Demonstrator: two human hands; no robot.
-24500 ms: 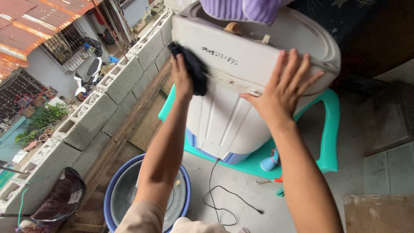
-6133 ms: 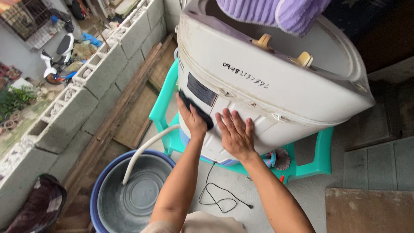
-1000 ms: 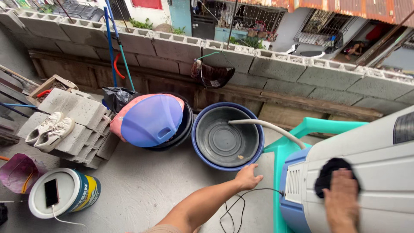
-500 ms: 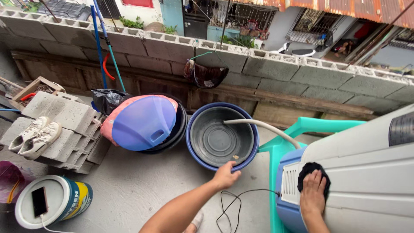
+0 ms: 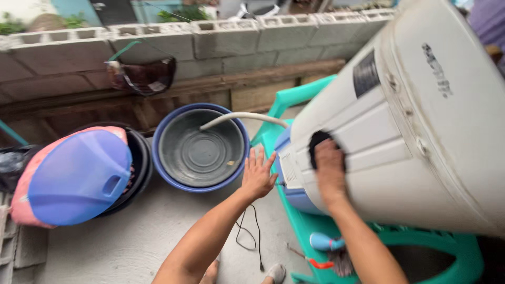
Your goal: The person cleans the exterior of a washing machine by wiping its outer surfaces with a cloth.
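I am pressing a dark cloth (image 5: 317, 143) with my right hand (image 5: 330, 173) against the white washing machine (image 5: 415, 131) standing on the green stool (image 5: 421, 244); my left hand (image 5: 258, 176) is hovering spread. Wiping is apparently underway; remaining grime unclear.

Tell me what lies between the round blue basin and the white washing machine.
In the head view, the left hand, fingers spread, and the pale hose running from white washing machine into round blue basin.

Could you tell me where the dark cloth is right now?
The dark cloth is under the right hand, pressed against the white washing machine, right of the blue basin.
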